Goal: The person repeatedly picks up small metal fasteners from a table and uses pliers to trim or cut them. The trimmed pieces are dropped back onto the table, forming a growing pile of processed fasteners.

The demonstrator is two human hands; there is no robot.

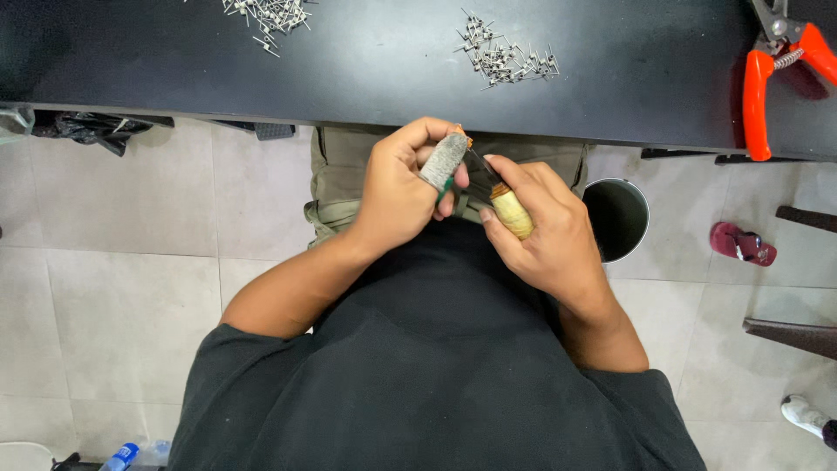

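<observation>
A small knife (499, 199) with a pale wooden handle is gripped in the right hand (545, 231), and its dark blade is pointed toward the left hand (401, 187). The left hand is closed around a small green piece (445, 187), mostly hidden, and its thumb is covered by a grey cloth wrap (442, 160). Both hands are held just below the edge of the black bench (366, 78). On the bench, two heaps of small metal pieces (506, 57) and orange-handled pruning shears (776, 74) are seen. Below, a tiled floor (131, 288) and a dark bin (617, 218) are visible.
</observation>
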